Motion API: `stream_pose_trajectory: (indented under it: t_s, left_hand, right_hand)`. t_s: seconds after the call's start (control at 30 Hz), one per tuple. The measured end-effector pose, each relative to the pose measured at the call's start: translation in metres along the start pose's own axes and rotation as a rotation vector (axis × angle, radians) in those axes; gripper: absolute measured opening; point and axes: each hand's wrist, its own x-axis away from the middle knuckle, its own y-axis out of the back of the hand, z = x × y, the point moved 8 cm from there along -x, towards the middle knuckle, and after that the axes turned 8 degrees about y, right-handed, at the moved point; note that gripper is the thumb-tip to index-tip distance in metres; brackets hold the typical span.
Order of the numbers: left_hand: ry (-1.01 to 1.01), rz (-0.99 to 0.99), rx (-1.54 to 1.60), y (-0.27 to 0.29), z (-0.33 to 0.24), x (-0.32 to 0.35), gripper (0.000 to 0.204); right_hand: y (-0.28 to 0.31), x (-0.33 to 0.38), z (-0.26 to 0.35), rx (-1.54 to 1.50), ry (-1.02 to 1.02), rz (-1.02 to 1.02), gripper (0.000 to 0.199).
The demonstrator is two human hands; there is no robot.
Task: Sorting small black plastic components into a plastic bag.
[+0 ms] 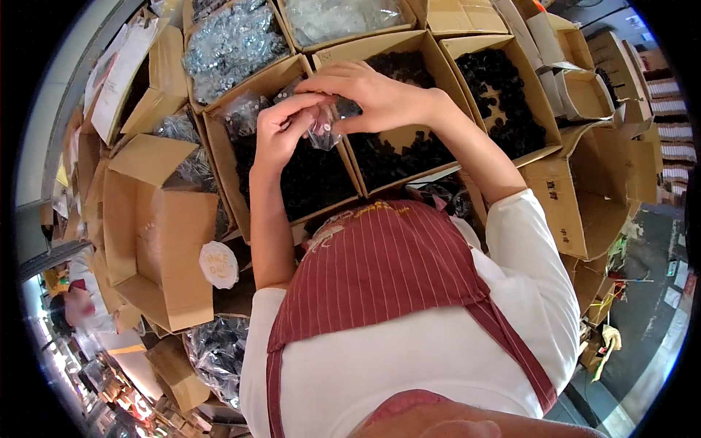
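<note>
Both my hands meet above a cardboard box of small black parts. Between them is a small clear plastic bag with small pieces inside, some with white round spots. My left hand has its fingers curled around the bag's left side. My right hand arches over from the right, thumb and fingers closed on the bag; its far fingers partly cover the bag's top. Other clear bags lie at the far left of the same box.
Right of it, two more cardboard boxes hold black parts and black pieces. Behind stand boxes of clear bags. An open carton and a round white lid-like disc are at left. Another person is at lower left.
</note>
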Motion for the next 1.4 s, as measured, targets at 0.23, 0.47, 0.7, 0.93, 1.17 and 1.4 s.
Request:
stream_pose_trajectory:
  t_s: [0.23,0.47,0.7,0.93,1.17,1.4]
  left_hand:
    - [0.304,-0.168,0.103,0.021,0.007,-0.002,0.033]
    - [0.387,-0.242,0.172,0.022,0.022,-0.001,0.027]
    - [0.328,-0.295,0.352,0.026,0.018,0.000,0.023]
    - [0.228,-0.272,0.497,0.023,0.008,0.002,0.021]
    - [0.175,-0.223,0.521,0.022,0.002,0.003,0.022]
    - [0.186,-0.221,0.524,0.022,0.003,0.002,0.022]
  right_hand:
    - [-0.025,0.036,-0.049,-0.716,-0.537,-0.149,0.022]
    - [-0.030,0.048,-0.032,-1.060,-0.718,-0.300,0.034]
    - [-0.030,0.042,-0.008,-1.236,-0.779,-0.347,0.036]
    - [-0.028,0.043,0.000,-1.225,-0.759,-0.358,0.038]
    - [-0.034,0.039,0.007,-1.243,-0.673,-0.305,0.044]
    - [-0.037,0.038,0.008,-1.222,-0.692,-0.336,0.041]
